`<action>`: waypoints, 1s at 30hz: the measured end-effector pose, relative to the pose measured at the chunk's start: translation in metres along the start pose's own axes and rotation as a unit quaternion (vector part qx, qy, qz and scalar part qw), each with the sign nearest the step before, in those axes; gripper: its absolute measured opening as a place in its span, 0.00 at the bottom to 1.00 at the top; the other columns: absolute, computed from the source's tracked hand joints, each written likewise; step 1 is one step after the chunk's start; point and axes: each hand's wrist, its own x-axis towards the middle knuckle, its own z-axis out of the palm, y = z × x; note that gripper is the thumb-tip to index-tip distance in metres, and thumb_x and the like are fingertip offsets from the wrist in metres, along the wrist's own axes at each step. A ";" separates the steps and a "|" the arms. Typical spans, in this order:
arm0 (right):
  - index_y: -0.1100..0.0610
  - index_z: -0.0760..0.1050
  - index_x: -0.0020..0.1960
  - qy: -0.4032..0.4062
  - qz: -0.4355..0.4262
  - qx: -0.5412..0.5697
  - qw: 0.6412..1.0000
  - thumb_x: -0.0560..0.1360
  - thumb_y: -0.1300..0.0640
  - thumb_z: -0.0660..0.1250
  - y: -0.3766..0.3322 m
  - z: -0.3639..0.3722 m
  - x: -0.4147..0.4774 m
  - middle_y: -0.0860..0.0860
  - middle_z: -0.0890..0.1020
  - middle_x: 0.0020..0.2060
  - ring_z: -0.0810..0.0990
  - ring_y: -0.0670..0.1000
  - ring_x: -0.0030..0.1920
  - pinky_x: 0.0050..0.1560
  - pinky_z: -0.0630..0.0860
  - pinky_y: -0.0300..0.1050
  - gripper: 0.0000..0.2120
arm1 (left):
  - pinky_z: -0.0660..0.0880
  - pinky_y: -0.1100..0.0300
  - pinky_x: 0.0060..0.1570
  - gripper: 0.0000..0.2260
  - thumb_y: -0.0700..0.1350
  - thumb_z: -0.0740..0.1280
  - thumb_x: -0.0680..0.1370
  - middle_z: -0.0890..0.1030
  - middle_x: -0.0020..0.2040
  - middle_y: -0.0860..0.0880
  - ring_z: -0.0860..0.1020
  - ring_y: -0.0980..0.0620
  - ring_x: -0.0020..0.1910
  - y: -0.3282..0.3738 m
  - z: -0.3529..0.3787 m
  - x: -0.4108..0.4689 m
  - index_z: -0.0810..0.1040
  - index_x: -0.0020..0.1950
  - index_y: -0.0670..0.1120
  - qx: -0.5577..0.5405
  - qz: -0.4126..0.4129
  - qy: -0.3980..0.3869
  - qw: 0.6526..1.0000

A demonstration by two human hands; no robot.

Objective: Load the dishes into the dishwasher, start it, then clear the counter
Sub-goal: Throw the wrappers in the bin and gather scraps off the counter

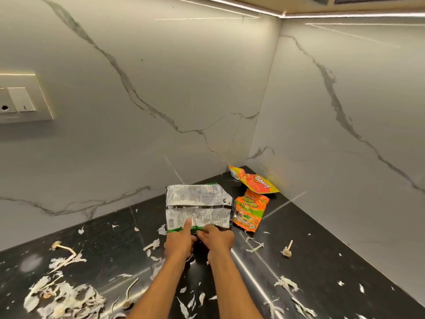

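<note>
1. We have both hands on the white wrapper [197, 203], held just above the counter [310, 226] a little short of its far corner.
2. The left hand [178, 241] lays 1 straight finger on the printed face and curls the rest at the near green edge. The right hand [217, 239] pinches that same edge with curled fingers.
3. We judge it empty foil: very light, limp, crinkly and slick. It should crush small, so gripping the sealed edge or balling it up suits best.
4. We count 3 wrappers: this 1, the red packet [255, 181] in the far corner, and the orange packet [249, 212] just nearer, beside ours.
5. The pale peel scraps [62, 295] are too many to count, thickest at the near left edge. They look feather-light, better swept than picked.
</note>
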 end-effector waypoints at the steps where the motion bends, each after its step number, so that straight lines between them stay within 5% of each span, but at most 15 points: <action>1: 0.71 0.77 0.45 -0.005 0.004 0.007 1.000 0.68 0.72 0.70 -0.001 -0.002 -0.002 0.63 0.84 0.33 0.85 0.58 0.33 0.38 0.84 0.50 0.06 | 0.81 0.48 0.44 0.26 0.64 0.63 0.76 0.83 0.33 0.44 0.81 0.45 0.33 -0.001 0.002 -0.002 0.82 0.37 0.42 -0.007 -0.004 -0.006 1.000; 6: 0.74 0.76 0.49 -0.051 0.022 0.014 0.998 0.69 0.74 0.69 -0.006 -0.011 -0.008 0.67 0.84 0.36 0.85 0.60 0.35 0.34 0.83 0.47 0.09 | 0.80 0.45 0.51 0.10 0.50 0.65 0.79 0.83 0.45 0.42 0.82 0.42 0.45 0.007 0.010 -0.002 0.78 0.46 0.44 -0.071 0.016 -0.033 0.997; 10: 0.71 0.78 0.50 -0.095 0.023 -0.018 0.995 0.67 0.76 0.72 -0.011 -0.022 -0.002 0.66 0.84 0.43 0.85 0.59 0.36 0.35 0.83 0.45 0.13 | 0.79 0.43 0.52 0.12 0.43 0.63 0.80 0.81 0.54 0.38 0.81 0.39 0.48 0.013 0.015 0.006 0.75 0.61 0.39 -0.121 0.004 -0.008 0.993; 14: 0.57 0.76 0.45 0.017 -0.075 -0.232 0.970 0.63 0.71 0.71 -0.023 -0.043 0.017 0.56 0.82 0.44 0.81 0.53 0.40 0.38 0.81 0.48 0.15 | 0.80 0.48 0.47 0.15 0.40 0.59 0.82 0.79 0.58 0.38 0.81 0.38 0.52 0.029 0.010 0.015 0.68 0.69 0.39 -0.191 -0.003 -0.013 0.981; 17: 0.55 0.73 0.44 0.086 -0.180 -0.341 0.918 0.70 0.72 0.61 -0.035 -0.061 0.027 0.52 0.77 0.44 0.74 0.49 0.39 0.35 0.70 0.43 0.13 | 0.80 0.48 0.46 0.14 0.42 0.59 0.83 0.79 0.57 0.38 0.81 0.39 0.52 0.032 0.006 0.024 0.68 0.67 0.39 -0.189 -0.003 -0.007 0.982; 21: 0.54 0.75 0.55 0.079 -0.244 -0.446 0.857 0.73 0.69 0.62 -0.043 -0.074 0.047 0.51 0.76 0.54 0.76 0.52 0.50 0.43 0.70 0.45 0.15 | 0.80 0.46 0.49 0.10 0.44 0.60 0.82 0.80 0.55 0.40 0.81 0.41 0.52 0.029 0.007 0.029 0.70 0.61 0.41 -0.179 0.003 0.001 0.984; 27: 0.54 0.71 0.64 0.033 -0.258 -0.517 0.815 0.76 0.61 0.65 -0.046 -0.079 0.065 0.53 0.77 0.60 0.76 0.54 0.58 0.48 0.69 0.44 0.18 | 0.80 0.47 0.48 0.08 0.44 0.61 0.82 0.80 0.53 0.42 0.81 0.42 0.48 0.014 0.015 0.038 0.72 0.60 0.44 -0.162 0.017 -0.014 0.987; 30: 0.52 0.68 0.70 0.023 -0.264 -0.531 0.805 0.76 0.58 0.68 -0.042 -0.079 0.077 0.51 0.73 0.68 0.72 0.53 0.67 0.61 0.72 0.47 0.23 | 0.79 0.47 0.47 0.09 0.44 0.60 0.82 0.80 0.51 0.42 0.81 0.42 0.46 0.012 0.018 0.043 0.73 0.60 0.41 -0.153 0.025 -0.013 0.988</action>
